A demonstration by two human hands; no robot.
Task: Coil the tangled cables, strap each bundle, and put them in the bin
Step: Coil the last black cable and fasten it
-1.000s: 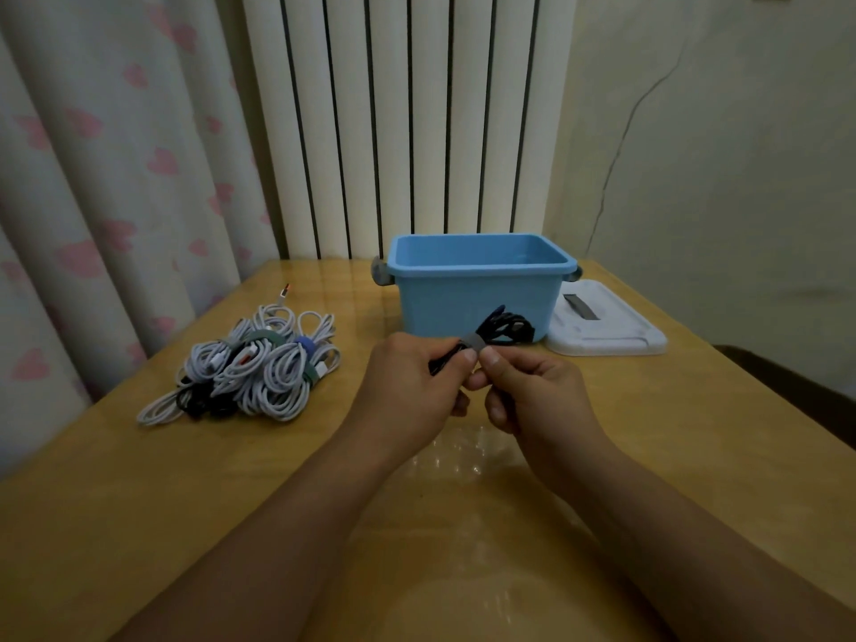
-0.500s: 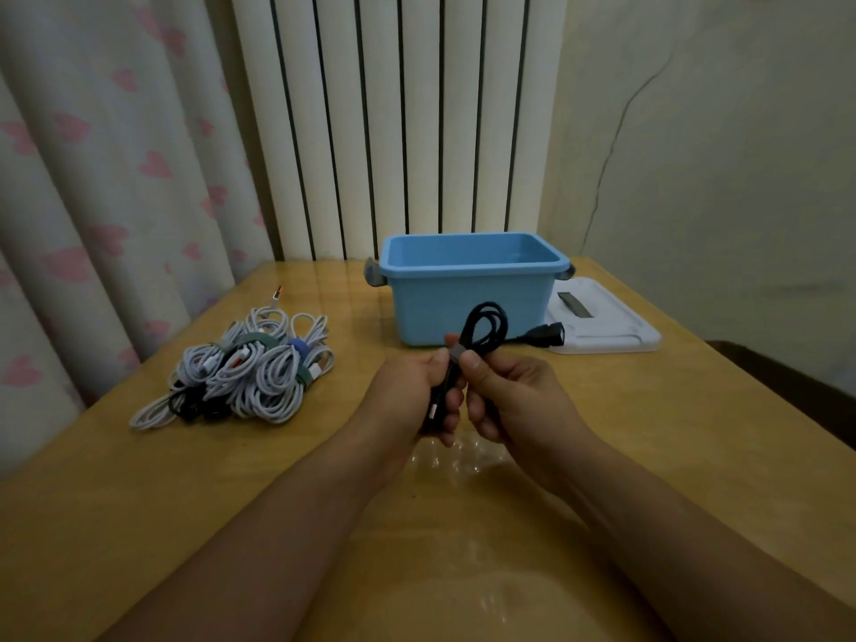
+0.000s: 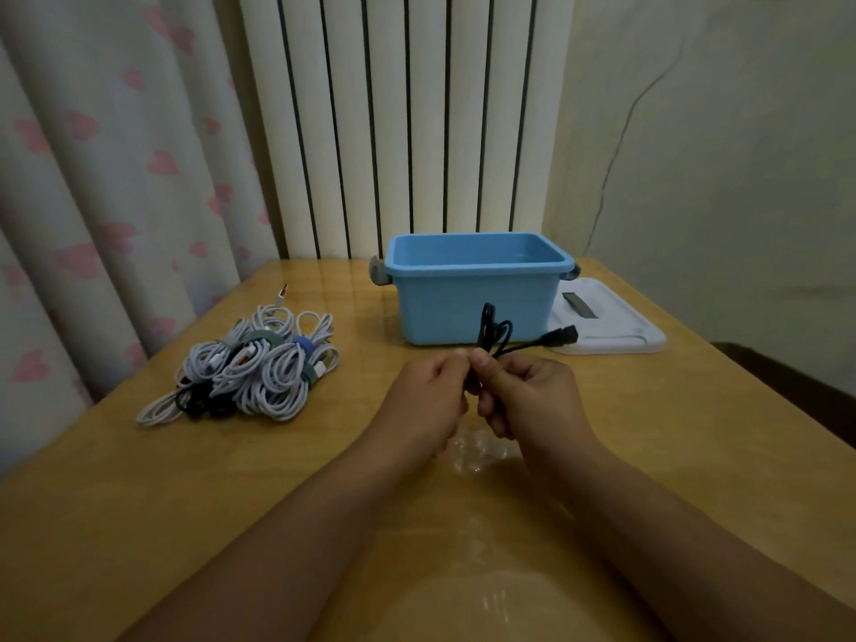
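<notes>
hands: left (image 3: 428, 400), right (image 3: 532, 400) | both pinching black cable (image 3: 493, 331) | before blue bin (image 3: 477, 289)

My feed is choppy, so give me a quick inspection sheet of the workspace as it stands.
Surface: wooden table, glossy.
Job's things: blue bin open, looks empty; white lid flat to its right.
Clutter: nothing seen.
Hands: left hand and right hand both pinch the black cable above the table.
Cables: pile of white cables at left, several strapped, a black one among them.
Surroundings: curtain, radiator, cracked wall.
</notes>
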